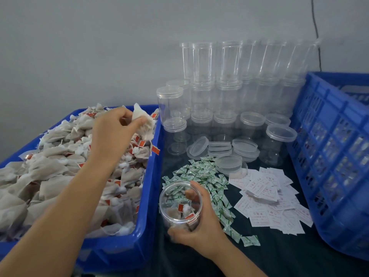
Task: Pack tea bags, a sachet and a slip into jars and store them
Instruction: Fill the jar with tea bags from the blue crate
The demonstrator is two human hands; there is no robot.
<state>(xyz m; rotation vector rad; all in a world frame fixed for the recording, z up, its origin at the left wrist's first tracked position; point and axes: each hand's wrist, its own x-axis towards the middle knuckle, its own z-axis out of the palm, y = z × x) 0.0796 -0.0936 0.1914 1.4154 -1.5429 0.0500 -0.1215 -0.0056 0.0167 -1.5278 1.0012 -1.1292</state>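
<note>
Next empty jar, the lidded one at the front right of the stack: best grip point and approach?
Probably wrap the clear side wall of the lidded jar below its lid, coming from the front. It stands upright; the lid overhangs the wall, the blue crate blocks its right, loose lids lie at its left.

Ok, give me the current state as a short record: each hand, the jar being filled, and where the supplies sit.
left hand: pinches tea bags lifted above the blue bin
right hand: grips the open jar, tilted toward the bin
jar contents: a few tea bags; no sachet or slip seen inside
sachets: loose pile on the dark table, behind and right of the jar
slips: spread right of the sachets
empty jars: stacked at the wall, loose lids in front
blue crate: far right
</note>
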